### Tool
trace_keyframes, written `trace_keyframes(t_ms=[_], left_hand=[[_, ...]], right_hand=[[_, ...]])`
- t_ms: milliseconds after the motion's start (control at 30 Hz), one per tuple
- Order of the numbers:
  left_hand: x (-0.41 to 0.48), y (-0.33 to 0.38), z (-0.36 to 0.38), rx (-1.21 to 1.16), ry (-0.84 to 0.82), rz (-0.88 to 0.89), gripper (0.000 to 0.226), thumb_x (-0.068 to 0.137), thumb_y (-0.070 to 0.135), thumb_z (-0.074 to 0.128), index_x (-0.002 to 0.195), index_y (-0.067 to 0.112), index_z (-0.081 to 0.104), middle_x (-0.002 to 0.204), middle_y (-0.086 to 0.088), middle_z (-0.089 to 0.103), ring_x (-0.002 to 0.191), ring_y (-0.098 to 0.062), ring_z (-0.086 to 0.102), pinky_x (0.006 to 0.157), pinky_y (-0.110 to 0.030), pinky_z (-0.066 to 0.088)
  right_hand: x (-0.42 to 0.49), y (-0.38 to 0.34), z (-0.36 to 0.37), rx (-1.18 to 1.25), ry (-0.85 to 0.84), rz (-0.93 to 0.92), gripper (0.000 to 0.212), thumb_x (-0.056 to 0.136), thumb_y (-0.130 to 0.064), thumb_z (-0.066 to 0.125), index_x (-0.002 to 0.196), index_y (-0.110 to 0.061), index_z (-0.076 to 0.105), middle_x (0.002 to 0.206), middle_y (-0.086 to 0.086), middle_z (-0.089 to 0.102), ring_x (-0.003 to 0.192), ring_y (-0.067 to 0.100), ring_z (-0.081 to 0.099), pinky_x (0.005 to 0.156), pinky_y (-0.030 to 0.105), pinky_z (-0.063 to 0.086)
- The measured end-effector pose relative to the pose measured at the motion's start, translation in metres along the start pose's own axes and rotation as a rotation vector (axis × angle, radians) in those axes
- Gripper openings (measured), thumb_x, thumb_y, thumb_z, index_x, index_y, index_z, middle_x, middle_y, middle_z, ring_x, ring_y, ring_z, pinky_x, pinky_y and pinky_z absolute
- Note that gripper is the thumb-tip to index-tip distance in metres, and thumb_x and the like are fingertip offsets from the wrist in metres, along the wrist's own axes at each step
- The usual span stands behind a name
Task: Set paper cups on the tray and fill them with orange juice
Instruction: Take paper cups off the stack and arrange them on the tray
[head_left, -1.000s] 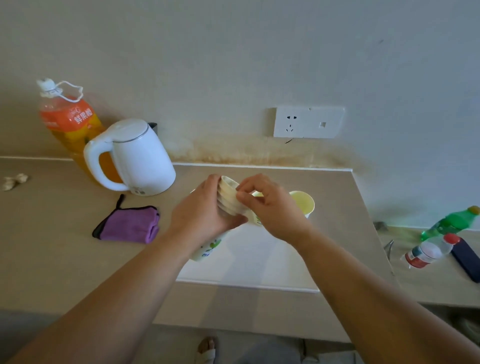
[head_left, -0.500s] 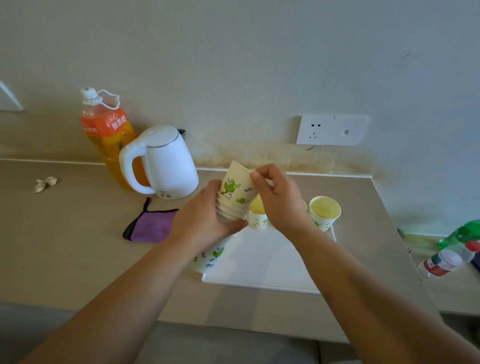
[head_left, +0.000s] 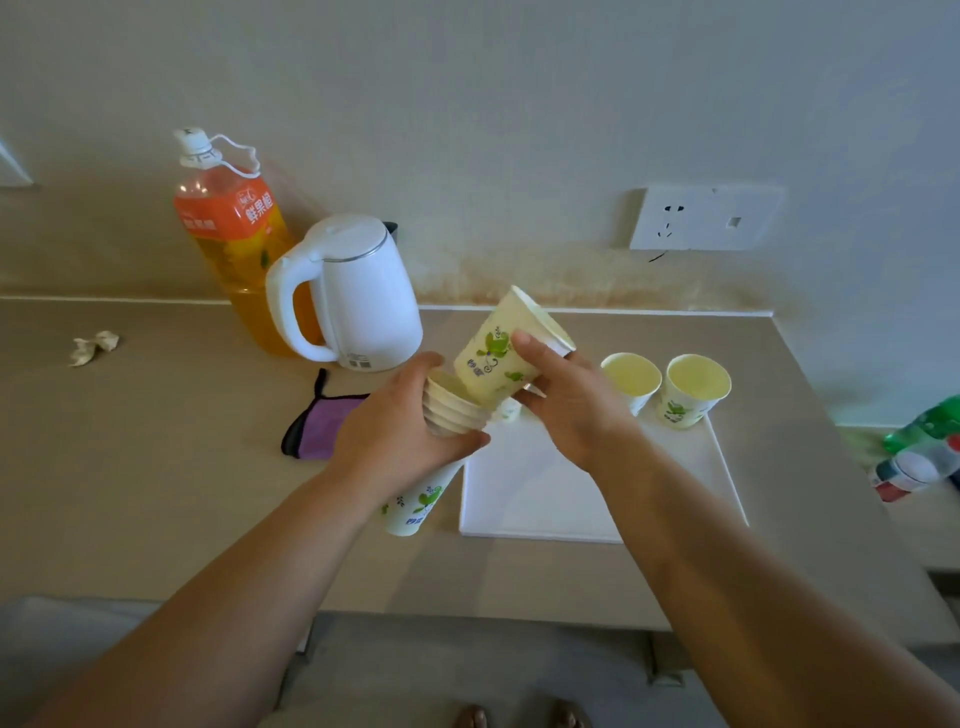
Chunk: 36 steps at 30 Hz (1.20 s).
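Observation:
My left hand grips a stack of nested paper cups, tilted with the rims pointing up and right. My right hand holds a single paper cup with green leaf print, drawn free of the stack and tilted above the tray's far left corner. A white tray lies on the counter. Two upright paper cups stand at the tray's far right; a third cup is mostly hidden behind my hands. A large orange juice bottle, capped, stands at the back left.
A white electric kettle stands in front of the juice bottle. A purple cloth lies left of the tray. Crumpled paper sits far left. A wall socket is above the counter. Bottles lie on a lower shelf at right.
My right hand has pulled the top cup out of the stack and lifted it clear to the right. The view has shifted, bringing two cups on the tray into sight.

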<state>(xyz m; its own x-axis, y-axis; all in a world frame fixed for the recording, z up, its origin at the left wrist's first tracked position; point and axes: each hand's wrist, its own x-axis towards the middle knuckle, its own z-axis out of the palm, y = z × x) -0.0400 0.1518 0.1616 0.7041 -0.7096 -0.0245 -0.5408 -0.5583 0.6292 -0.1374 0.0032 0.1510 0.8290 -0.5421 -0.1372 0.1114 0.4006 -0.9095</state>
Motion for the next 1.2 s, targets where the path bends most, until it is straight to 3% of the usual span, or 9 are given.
trace_keyframes(t_ms=[167,233,333,467,567,767,967,1200], left_hand=[[0.001,-0.03,-0.009,-0.053,-0.004,-0.087,0.087,0.065,0.053,0.08,0.137,0.032,0.036,0.113,0.013,0.045,0.112,-0.013,0.05,0.09,-0.035,0.045],[0.0,-0.038,-0.01,-0.075,-0.027,-0.109,0.088,0.065,0.053,0.08,0.138,0.033,0.035,0.115,0.014,0.044,0.11,-0.01,0.048,0.09,-0.034,0.043],[-0.002,-0.042,-0.008,-0.088,-0.04,-0.117,0.087,0.066,0.05,0.08,0.139,0.032,0.035,0.114,0.014,0.044,0.104,-0.007,0.044,0.085,-0.029,0.038],[-0.003,-0.046,-0.008,-0.083,-0.046,-0.106,0.085,0.067,0.048,0.08,0.138,0.03,0.036,0.113,0.014,0.042,0.103,-0.007,0.044,0.085,-0.029,0.039],[-0.002,-0.052,-0.01,-0.083,-0.052,-0.12,0.085,0.065,0.051,0.081,0.136,0.032,0.037,0.115,0.013,0.047,0.106,-0.01,0.048,0.089,-0.033,0.044],[-0.005,-0.058,-0.009,-0.064,-0.041,-0.118,0.081,0.065,0.052,0.08,0.132,0.033,0.039,0.111,0.015,0.049,0.103,-0.009,0.049,0.086,-0.034,0.045],[-0.007,-0.058,-0.008,-0.059,-0.036,-0.125,0.078,0.067,0.049,0.08,0.132,0.033,0.039,0.105,0.018,0.047,0.099,-0.007,0.047,0.08,-0.03,0.04],[-0.008,-0.061,-0.006,-0.041,-0.054,-0.125,0.082,0.068,0.05,0.079,0.136,0.031,0.037,0.111,0.017,0.045,0.102,-0.007,0.045,0.082,-0.03,0.041]], right_hand=[[-0.006,0.036,-0.035,-0.193,0.187,-0.126,0.06,0.067,-0.026,0.083,0.118,-0.02,0.054,0.109,0.002,0.067,0.105,0.018,0.064,0.09,0.035,0.053],[-0.008,0.06,-0.045,-0.363,0.209,-0.07,0.068,0.066,-0.028,0.084,0.124,-0.022,0.049,0.115,-0.001,0.064,0.109,0.018,0.061,0.089,0.03,0.051],[-0.007,0.089,-0.048,-0.514,0.229,-0.013,0.065,0.072,-0.014,0.082,0.126,-0.024,0.047,0.116,-0.009,0.06,0.108,0.01,0.056,0.083,0.018,0.045],[0.008,0.11,-0.041,-0.585,0.189,-0.003,0.069,0.07,-0.013,0.083,0.127,-0.018,0.045,0.113,-0.013,0.058,0.105,0.003,0.055,0.09,0.025,0.044],[0.018,0.121,-0.038,-0.637,0.176,0.013,0.074,0.068,-0.013,0.085,0.127,-0.019,0.04,0.11,-0.019,0.053,0.106,0.007,0.053,0.097,0.034,0.046],[0.021,0.135,-0.047,-0.695,0.158,0.044,0.085,0.065,-0.008,0.085,0.132,-0.024,0.035,0.117,-0.014,0.05,0.118,0.018,0.049,0.1,0.043,0.045],[0.024,0.136,-0.042,-0.843,0.221,0.018,0.07,0.074,-0.016,0.08,0.132,-0.017,0.041,0.12,-0.004,0.054,0.105,0.014,0.05,0.083,0.026,0.04],[0.024,0.138,-0.039,-0.89,0.238,0.017,0.068,0.073,-0.021,0.081,0.13,-0.017,0.042,0.122,0.0,0.055,0.104,0.015,0.051,0.08,0.025,0.037]])
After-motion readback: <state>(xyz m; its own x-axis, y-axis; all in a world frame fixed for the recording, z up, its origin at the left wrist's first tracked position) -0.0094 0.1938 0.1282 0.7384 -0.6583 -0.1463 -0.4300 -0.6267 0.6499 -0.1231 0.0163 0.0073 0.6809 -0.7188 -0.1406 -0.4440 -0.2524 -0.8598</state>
